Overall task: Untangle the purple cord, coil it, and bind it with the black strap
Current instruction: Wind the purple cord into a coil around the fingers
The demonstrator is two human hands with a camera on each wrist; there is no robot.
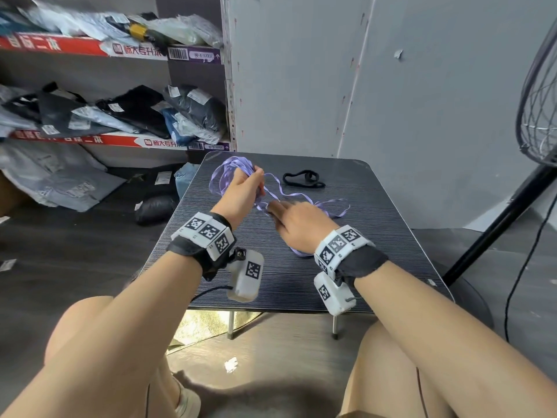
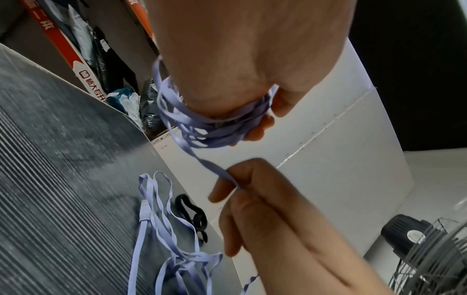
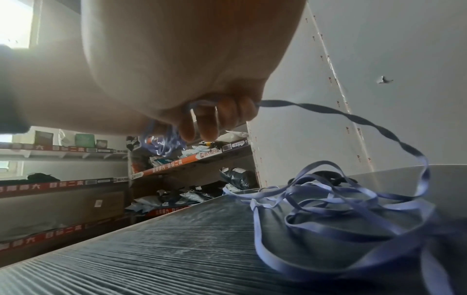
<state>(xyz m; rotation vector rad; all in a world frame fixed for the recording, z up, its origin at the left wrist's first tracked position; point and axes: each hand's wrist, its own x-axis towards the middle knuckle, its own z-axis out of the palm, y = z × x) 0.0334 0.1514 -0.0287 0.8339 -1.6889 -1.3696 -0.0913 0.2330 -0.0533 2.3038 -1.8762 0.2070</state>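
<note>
Cord (image 1: 280, 188) pale purple, flat, glossy. Strap (image 1: 303, 178) black, near the bench's far edge. Bench (image 1: 376, 236) dark grey, fine pale ribbing. Wrist bands (image 1: 208, 232) white, black square markers. Shelf edges (image 1: 75, 46) red, white lettering.

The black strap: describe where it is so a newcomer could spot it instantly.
On the dark ribbed table, look at the far side, beyond the right hand. The black strap lies flat there in a loose loop, untouched, the only black thing beside the pale purple cord.

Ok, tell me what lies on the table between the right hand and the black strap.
Only loose runs of the purple cord cross the table between the right hand and the black strap; the head view shows it.
</note>
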